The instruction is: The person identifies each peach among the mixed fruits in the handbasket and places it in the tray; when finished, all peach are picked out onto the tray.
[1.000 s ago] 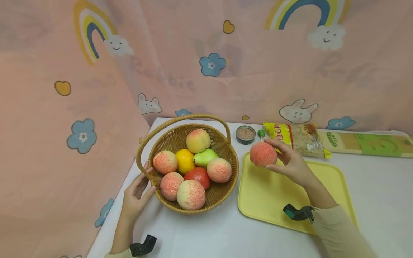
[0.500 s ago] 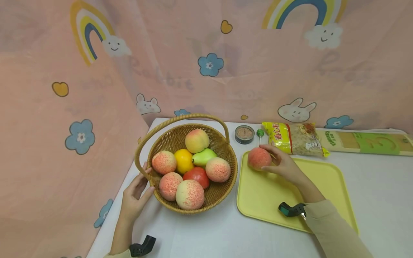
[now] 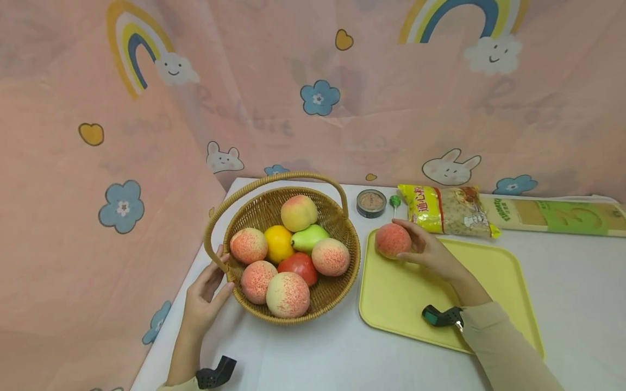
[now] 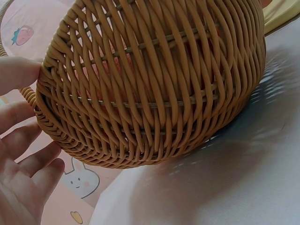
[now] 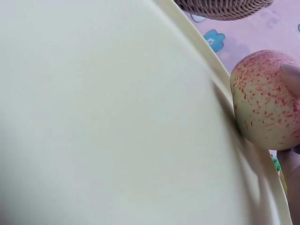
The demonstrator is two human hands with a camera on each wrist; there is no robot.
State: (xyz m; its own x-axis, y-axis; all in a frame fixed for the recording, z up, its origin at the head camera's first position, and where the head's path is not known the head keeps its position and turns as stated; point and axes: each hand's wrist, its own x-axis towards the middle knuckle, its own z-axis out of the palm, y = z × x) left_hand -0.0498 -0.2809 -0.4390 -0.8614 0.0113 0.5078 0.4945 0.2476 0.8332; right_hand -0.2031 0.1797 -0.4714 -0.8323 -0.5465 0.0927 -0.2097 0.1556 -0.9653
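Observation:
A pink speckled peach (image 3: 392, 240) sits in the far left corner of the yellow tray (image 3: 415, 304), and my right hand (image 3: 423, 247) grips it with thumb and fingers curled round it. The right wrist view shows the same peach (image 5: 267, 98) against the tray's rim (image 5: 197, 61). My left hand (image 3: 207, 293) rests with straight fingers against the left side of the wicker basket (image 3: 337, 293), near the base of its handle. In the left wrist view its fingers (image 4: 18, 140) touch the woven wall (image 4: 154, 84). The basket holds several peaches, an orange, a green pear and a red fruit.
Behind the tray lie a small round tin (image 3: 371, 203), a green lollipop (image 3: 394, 202), a yellow noodle packet (image 3: 447, 210) and a long green box (image 3: 557, 217). Pink patterned cloth walls close the back and left. The white table (image 3: 313, 358) stretches toward me.
My right hand has lowered the peach from above the tray onto its far left corner. The left hand and basket have not moved.

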